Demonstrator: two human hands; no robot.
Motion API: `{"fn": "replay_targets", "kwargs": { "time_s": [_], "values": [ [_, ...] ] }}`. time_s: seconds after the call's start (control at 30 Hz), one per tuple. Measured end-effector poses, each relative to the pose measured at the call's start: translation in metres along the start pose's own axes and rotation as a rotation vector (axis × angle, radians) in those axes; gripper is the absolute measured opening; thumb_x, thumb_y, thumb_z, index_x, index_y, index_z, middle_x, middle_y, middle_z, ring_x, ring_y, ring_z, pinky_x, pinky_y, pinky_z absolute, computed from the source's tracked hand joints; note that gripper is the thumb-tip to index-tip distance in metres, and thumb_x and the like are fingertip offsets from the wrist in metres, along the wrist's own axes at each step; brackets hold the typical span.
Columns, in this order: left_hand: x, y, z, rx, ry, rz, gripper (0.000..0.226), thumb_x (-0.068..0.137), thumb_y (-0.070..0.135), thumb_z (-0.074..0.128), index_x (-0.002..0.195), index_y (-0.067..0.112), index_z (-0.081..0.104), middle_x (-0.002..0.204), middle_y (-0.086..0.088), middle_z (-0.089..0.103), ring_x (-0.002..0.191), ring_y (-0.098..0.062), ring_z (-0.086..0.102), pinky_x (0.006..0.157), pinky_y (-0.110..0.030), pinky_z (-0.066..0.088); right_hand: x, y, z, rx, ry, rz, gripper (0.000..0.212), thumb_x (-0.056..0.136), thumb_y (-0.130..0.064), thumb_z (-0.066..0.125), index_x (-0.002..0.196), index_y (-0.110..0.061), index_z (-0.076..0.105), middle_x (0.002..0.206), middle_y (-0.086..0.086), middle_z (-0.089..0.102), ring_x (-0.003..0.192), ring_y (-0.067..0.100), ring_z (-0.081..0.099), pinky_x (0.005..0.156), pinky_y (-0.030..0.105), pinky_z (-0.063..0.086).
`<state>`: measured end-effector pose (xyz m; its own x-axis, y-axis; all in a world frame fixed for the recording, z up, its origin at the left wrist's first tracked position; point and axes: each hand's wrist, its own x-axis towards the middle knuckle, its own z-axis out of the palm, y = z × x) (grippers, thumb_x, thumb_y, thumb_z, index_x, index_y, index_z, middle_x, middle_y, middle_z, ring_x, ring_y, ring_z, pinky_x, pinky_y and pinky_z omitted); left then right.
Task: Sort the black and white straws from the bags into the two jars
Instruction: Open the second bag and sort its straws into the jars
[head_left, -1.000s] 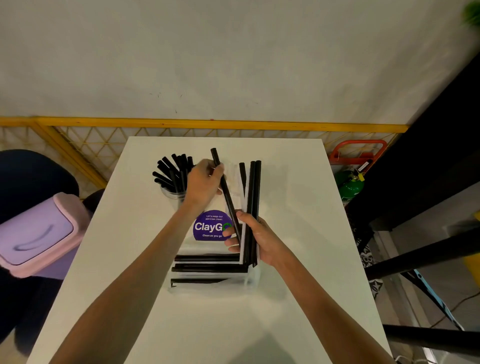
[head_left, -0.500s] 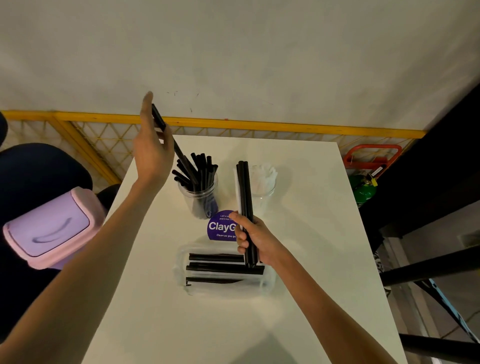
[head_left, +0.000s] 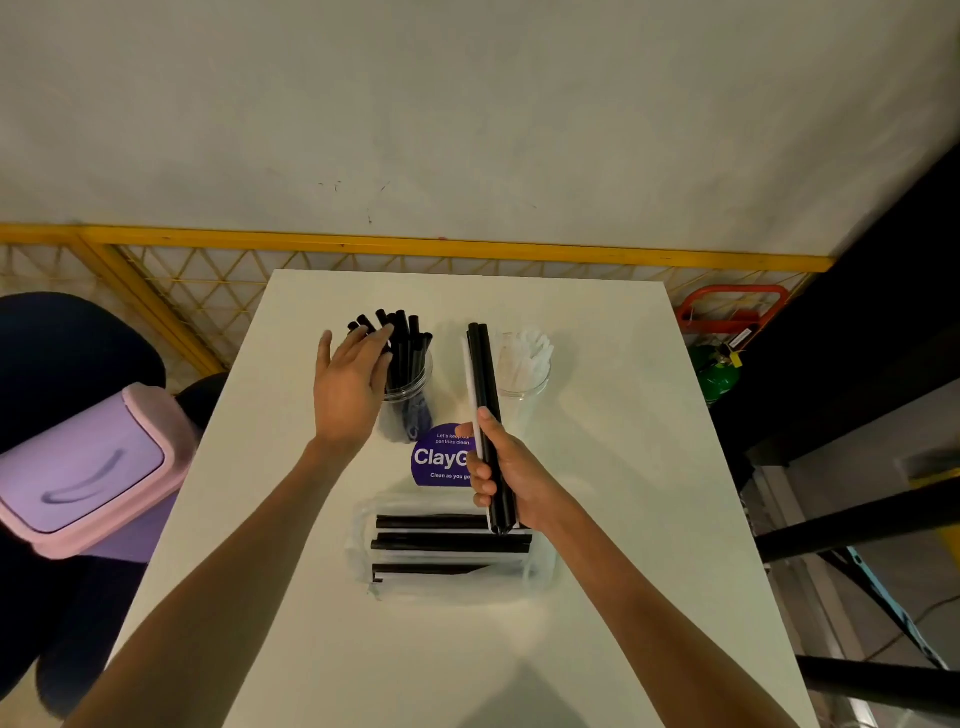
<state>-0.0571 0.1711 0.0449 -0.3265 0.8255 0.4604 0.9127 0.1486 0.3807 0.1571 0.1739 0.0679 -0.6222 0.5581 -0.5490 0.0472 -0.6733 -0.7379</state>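
the sorting is about midway, as i judge it: the black-straw jar in the upper centre of the frame is already well filled, and the white-straw jar just to its right holds a pale bunch. in the lower centre of the table the clear bag has several black straws lying across it, so these are left to sort; whether white ones also lie inside, i cannot tell. the right hand grips a small bundle upright in the centre of the frame, black straws with one white straw at its left side. the left hand holds nothing, its fingers straight and spread at the tops of the straws in the black-straw jar.
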Motion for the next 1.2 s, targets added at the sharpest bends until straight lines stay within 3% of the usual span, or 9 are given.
{"fn": "replay_targets", "kwargs": {
  "time_s": [0.17,0.33,0.43,0.5,0.57,0.63,0.83,1.0,1.2],
  "values": [
    [-0.009,-0.005,0.004,0.077,-0.124,0.035,0.043,0.096,0.027,0.034,0.130,0.008,0.052,0.140,-0.015,0.046,0.134,-0.034,0.035,0.110,-0.048,0.023,0.000,0.001,0.002,0.016,-0.007,0.008,0.043,0.094,-0.054,0.037,0.105,-0.017,0.056,0.048,-0.006,0.041,0.039,0.006,0.037,0.041,0.018,0.037],
    [-0.007,0.009,-0.003,0.038,-0.092,-0.014,0.051,0.096,0.034,0.028,0.137,0.007,0.042,0.144,-0.018,0.038,0.136,-0.036,0.030,0.111,-0.046,0.022,-0.001,0.002,0.006,0.021,-0.005,0.002,0.044,0.094,-0.055,0.036,0.105,-0.017,0.057,0.048,-0.005,0.042,0.040,0.006,0.037,0.042,0.018,0.037],
    [-0.003,0.030,-0.012,-0.092,0.021,-0.038,0.042,0.095,0.025,0.041,0.130,0.003,0.049,0.131,-0.021,0.048,0.123,-0.036,0.044,0.101,-0.044,0.038,-0.001,0.003,0.007,0.017,0.001,-0.003,0.043,0.094,-0.055,0.037,0.104,-0.017,0.056,0.049,-0.005,0.042,0.040,0.006,0.038,0.042,0.018,0.037],
    [-0.001,0.050,-0.018,-0.232,0.045,-0.085,0.036,0.094,0.021,0.045,0.124,0.003,0.054,0.120,-0.018,0.055,0.107,-0.029,0.054,0.087,-0.033,0.045,-0.003,0.003,0.008,0.010,0.011,-0.005,0.042,0.094,-0.054,0.038,0.103,-0.017,0.055,0.049,-0.005,0.043,0.039,0.006,0.038,0.042,0.018,0.037],
    [-0.001,0.068,-0.020,-0.376,-0.004,-0.139,0.032,0.095,0.019,0.048,0.122,0.004,0.056,0.107,-0.010,0.060,0.084,-0.017,0.058,0.072,-0.023,0.045,-0.004,0.003,0.009,-0.001,0.023,-0.008,0.039,0.094,-0.053,0.039,0.098,-0.017,0.054,0.048,-0.005,0.044,0.039,0.007,0.038,0.042,0.018,0.037],
    [-0.004,0.080,-0.018,-0.468,-0.088,-0.206,0.033,0.094,0.022,0.052,0.121,0.003,0.055,0.091,-0.004,0.061,0.071,-0.012,0.055,0.068,-0.028,0.048,-0.006,0.004,0.009,-0.016,0.040,-0.009,0.037,0.093,-0.053,0.041,0.089,-0.018,0.053,0.048,-0.005,0.045,0.038,0.007,0.039,0.042,0.018,0.037],
    [-0.015,0.098,-0.004,-0.507,-0.256,-0.395,0.039,0.085,0.033,0.064,0.111,0.005,0.059,0.085,-0.005,0.066,0.069,-0.018,0.062,0.069,-0.032,0.052,-0.013,0.009,0.004,-0.076,0.099,-0.039,0.033,0.093,-0.050,0.046,0.078,-0.021,0.051,0.052,-0.003,0.047,0.040,0.008,0.043,0.045,0.021,0.040],
    [-0.017,0.105,-0.003,-0.502,-0.289,-0.455,0.018,0.086,0.022,0.061,0.096,0.007,0.062,0.077,-0.002,0.064,0.071,-0.024,0.065,0.074,-0.036,0.054,-0.017,0.012,0.001,-0.093,0.101,-0.037,0.037,0.093,-0.051,0.044,0.079,-0.017,0.051,0.054,-0.003,0.051,0.041,0.009,0.047,0.046,0.022,0.043],
    [-0.011,0.094,-0.003,-0.572,-0.319,-0.503,0.009,0.086,0.014,0.058,0.078,0.010,0.056,0.077,-0.016,0.069,0.068,-0.031,0.067,0.068,-0.048,0.056,-0.013,0.009,0.002,-0.024,0.090,-0.020,0.036,0.095,-0.044,0.046,0.100,-0.009,0.055,0.059,0.003,0.056,0.044,0.012,0.052,0.044,0.021,0.044]
  ]
}}
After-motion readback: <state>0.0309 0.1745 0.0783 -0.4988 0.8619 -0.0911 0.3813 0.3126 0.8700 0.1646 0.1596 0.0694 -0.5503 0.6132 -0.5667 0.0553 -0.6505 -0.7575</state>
